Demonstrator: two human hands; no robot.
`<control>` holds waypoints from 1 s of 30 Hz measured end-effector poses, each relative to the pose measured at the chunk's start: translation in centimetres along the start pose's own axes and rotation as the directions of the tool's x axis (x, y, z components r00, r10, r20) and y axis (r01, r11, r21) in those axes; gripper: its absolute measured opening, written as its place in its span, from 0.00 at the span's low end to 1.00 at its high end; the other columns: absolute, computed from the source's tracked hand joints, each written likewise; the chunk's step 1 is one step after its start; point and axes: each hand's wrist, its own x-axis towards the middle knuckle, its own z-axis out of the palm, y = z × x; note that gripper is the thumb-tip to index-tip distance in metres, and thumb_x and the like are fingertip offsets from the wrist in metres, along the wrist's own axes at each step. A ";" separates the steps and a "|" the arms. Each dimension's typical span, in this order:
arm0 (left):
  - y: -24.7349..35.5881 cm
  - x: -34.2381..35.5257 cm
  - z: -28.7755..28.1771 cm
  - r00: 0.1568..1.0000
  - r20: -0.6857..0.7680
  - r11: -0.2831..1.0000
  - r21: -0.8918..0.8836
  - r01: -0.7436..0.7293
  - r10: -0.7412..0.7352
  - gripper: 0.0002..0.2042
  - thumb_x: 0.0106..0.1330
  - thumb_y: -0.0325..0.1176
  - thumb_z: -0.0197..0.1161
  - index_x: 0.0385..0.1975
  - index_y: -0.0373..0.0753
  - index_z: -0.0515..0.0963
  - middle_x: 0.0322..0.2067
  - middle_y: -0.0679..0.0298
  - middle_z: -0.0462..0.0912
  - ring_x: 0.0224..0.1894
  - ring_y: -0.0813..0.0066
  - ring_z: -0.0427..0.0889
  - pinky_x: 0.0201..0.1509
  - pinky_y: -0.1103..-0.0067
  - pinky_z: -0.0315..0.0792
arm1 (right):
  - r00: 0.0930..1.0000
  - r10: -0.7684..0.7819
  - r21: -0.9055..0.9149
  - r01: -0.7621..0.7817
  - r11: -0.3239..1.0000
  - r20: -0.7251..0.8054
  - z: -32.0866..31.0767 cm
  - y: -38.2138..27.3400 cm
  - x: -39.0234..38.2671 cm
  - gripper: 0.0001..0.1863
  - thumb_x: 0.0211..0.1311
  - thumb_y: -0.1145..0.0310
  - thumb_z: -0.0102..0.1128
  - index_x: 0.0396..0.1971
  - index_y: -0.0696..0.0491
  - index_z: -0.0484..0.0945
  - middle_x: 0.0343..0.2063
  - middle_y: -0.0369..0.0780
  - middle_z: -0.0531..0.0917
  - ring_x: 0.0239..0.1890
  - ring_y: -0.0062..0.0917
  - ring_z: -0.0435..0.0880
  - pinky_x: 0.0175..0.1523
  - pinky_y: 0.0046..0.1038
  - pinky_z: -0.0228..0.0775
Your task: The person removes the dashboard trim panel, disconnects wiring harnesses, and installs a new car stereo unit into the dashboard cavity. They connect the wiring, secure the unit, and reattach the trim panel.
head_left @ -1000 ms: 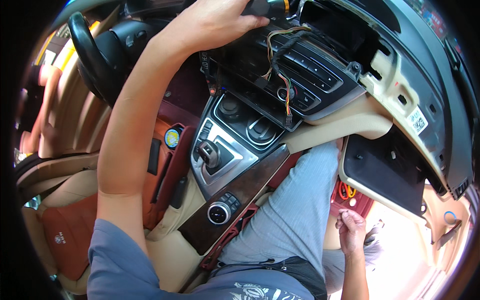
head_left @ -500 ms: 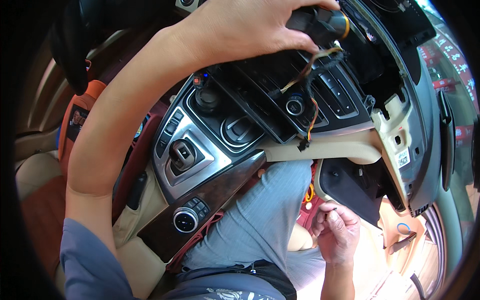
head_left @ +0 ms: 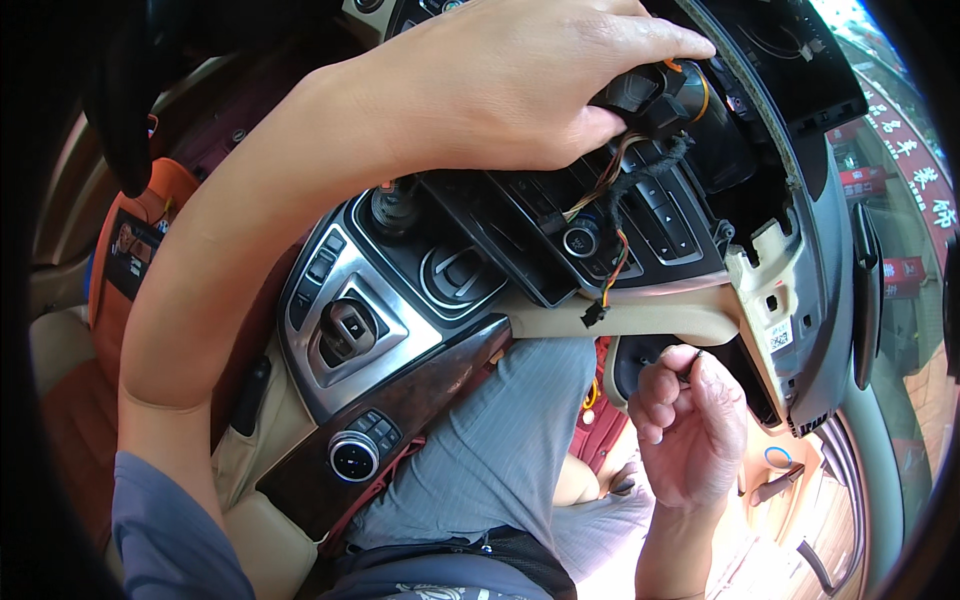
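Stretched across the dashboard, my left hand (head_left: 560, 85) has its thumb and fingers around a black plastic part (head_left: 635, 92) with an orange wire at its far side. From beside that part hangs a wire harness (head_left: 612, 178), partly wrapped in black fabric tape. Its loose black connector (head_left: 595, 314) dangles below the control panel. At the right, my right hand (head_left: 692, 430) is raised palm up, thumb and forefinger pinched on a tiny dark piece (head_left: 699, 354). Only its tip shows, so its kind cannot be told.
The centre console carries a gear selector (head_left: 348, 328), a rotary controller (head_left: 354, 455) and an open storage tray (head_left: 500, 240). A display screen (head_left: 795, 60) stands tilted at the far right. Beside the dashboard opening is an exposed beige bracket (head_left: 768, 275).
My right hand has risen toward the dashboard with the tiny piece still pinched. My left hand has shifted slightly right, its forefinger now stretched further over the black part.
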 end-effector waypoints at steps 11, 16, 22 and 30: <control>-1.5 4.5 -3.5 0.887 0.349 0.811 -0.395 0.431 -0.302 0.24 0.81 0.49 0.49 0.58 0.36 0.82 0.57 0.57 0.85 0.59 0.64 0.80 0.67 0.74 0.68 | 1.000 0.004 0.003 -0.004 1.000 0.017 -0.9 -0.1 -0.4 0.15 0.74 0.67 0.58 0.46 0.66 0.80 0.25 0.44 0.79 0.23 0.24 0.73 0.31 0.24 0.67; -4.2 6.2 -2.9 0.835 0.487 0.875 -0.251 0.415 -0.256 0.24 0.79 0.46 0.50 0.64 0.37 0.78 0.64 0.57 0.79 0.65 0.65 0.75 0.71 0.73 0.63 | 1.000 -0.006 -0.004 0.006 1.000 0.022 -1.7 -0.4 -1.1 0.15 0.74 0.68 0.57 0.47 0.67 0.81 0.27 0.44 0.81 0.23 0.24 0.75 0.31 0.23 0.69; -6.2 8.1 -1.8 0.717 0.669 0.880 -0.202 0.430 -0.197 0.23 0.77 0.45 0.50 0.60 0.34 0.79 0.62 0.55 0.79 0.65 0.62 0.75 0.70 0.69 0.64 | 1.000 0.021 -0.016 -0.021 1.000 0.008 -2.9 -0.1 -1.0 0.15 0.74 0.69 0.58 0.47 0.67 0.81 0.28 0.44 0.82 0.24 0.24 0.76 0.31 0.24 0.70; -5.4 9.3 -1.5 0.693 0.649 0.948 0.188 0.256 -0.315 0.23 0.68 0.34 0.47 0.60 0.31 0.75 0.59 0.43 0.78 0.64 0.51 0.75 0.67 0.65 0.68 | 0.997 0.078 0.003 -0.078 0.997 0.029 -2.2 0.3 -0.1 0.15 0.74 0.69 0.59 0.48 0.66 0.82 0.29 0.42 0.83 0.25 0.22 0.76 0.33 0.23 0.71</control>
